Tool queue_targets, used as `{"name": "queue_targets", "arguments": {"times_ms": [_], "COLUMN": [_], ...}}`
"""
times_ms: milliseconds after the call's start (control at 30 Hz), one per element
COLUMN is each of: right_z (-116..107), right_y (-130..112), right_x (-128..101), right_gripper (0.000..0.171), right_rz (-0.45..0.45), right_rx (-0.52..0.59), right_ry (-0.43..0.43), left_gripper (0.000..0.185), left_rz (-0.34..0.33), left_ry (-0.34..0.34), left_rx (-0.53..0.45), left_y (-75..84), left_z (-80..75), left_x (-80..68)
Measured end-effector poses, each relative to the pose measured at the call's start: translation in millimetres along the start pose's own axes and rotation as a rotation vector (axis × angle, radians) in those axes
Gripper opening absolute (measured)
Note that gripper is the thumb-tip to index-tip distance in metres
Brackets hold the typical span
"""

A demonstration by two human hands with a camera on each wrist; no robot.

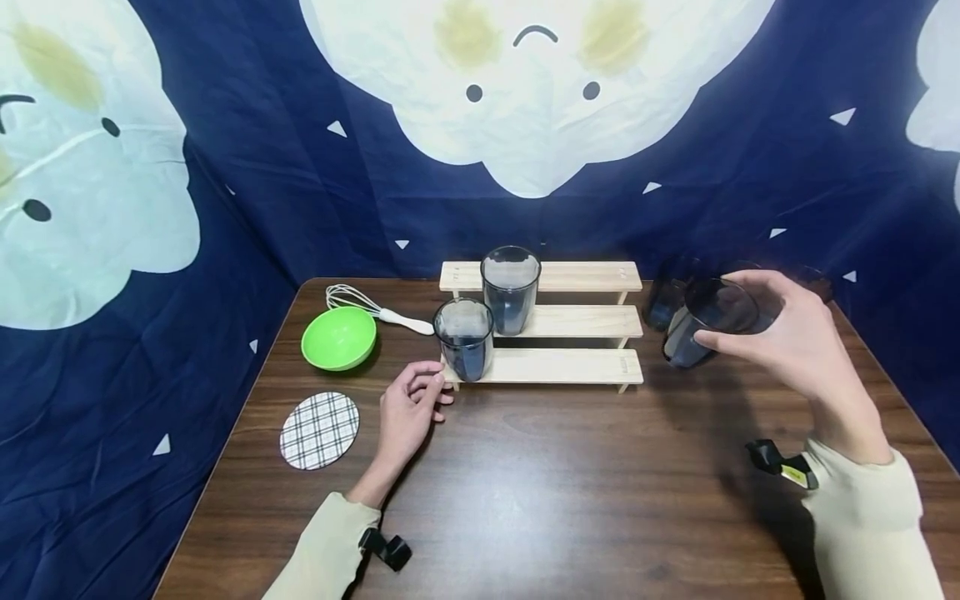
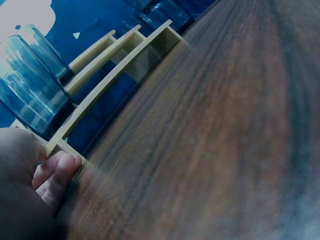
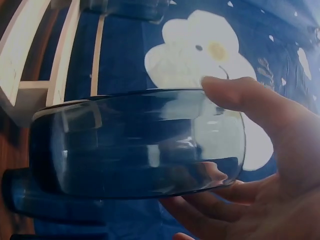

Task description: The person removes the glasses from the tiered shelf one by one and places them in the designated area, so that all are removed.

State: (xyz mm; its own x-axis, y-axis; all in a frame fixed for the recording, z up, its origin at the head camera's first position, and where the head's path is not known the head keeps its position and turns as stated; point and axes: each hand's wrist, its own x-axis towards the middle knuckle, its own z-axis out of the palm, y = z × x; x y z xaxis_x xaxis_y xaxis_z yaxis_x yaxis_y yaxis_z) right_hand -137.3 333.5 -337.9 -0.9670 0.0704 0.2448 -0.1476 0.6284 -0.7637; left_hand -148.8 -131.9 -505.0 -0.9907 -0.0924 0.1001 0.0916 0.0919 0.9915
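My right hand (image 1: 798, 342) holds a dark tinted glass (image 3: 145, 145) near its rim, thumb on one side and fingers on the other. In the head view that glass is tilted, to the right of a three-step wooden shelf (image 1: 558, 365). My left hand (image 1: 408, 412) has its fingers curled at the left end of the lowest step; the left wrist view shows them gripping that corner (image 2: 65, 147). One tinted glass (image 1: 465, 342) stands upright at the left of the lowest step, another (image 1: 512, 292) on the middle step behind it.
More dark glasses (image 1: 663, 304) stand at the table's back right, partly hidden by the right hand and its glass. At left lie a green bowl (image 1: 339, 337), a whisk (image 1: 405, 321) with white handle and a checked round coaster (image 1: 320, 431). A blue cloth (image 1: 360, 192) hangs behind.
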Motion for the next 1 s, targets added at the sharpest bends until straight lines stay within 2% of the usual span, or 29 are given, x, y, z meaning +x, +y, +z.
{"name": "queue_targets", "arguments": {"times_ms": [133,300,433,1000], "right_z": [-3,-4,-3,1], "right_y": [9,17,19,34], "right_x": [4,9,10,19], "right_gripper": [0.073,0.079,0.083,0.089], "right_rz": [0.018,0.043,0.046,0.069], "right_rx": [-0.042,-0.179,-0.229,-0.237], "right_ry": [-0.045,-0.091,-0.121,-0.214], "left_gripper": [0.017,0.017,0.017,0.018], "left_rz": [0.004,-0.009,-0.008,0.000], "left_ry": [0.000,0.002,0.001,-0.005], "left_rx": [-0.001,0.005,0.007,0.001], "left_y": [0.0,1.4,3.5,1.0], "left_z": [0.4,0.6,0.3,0.6], "left_x": [0.7,-0.3,-0.1,0.0]}}
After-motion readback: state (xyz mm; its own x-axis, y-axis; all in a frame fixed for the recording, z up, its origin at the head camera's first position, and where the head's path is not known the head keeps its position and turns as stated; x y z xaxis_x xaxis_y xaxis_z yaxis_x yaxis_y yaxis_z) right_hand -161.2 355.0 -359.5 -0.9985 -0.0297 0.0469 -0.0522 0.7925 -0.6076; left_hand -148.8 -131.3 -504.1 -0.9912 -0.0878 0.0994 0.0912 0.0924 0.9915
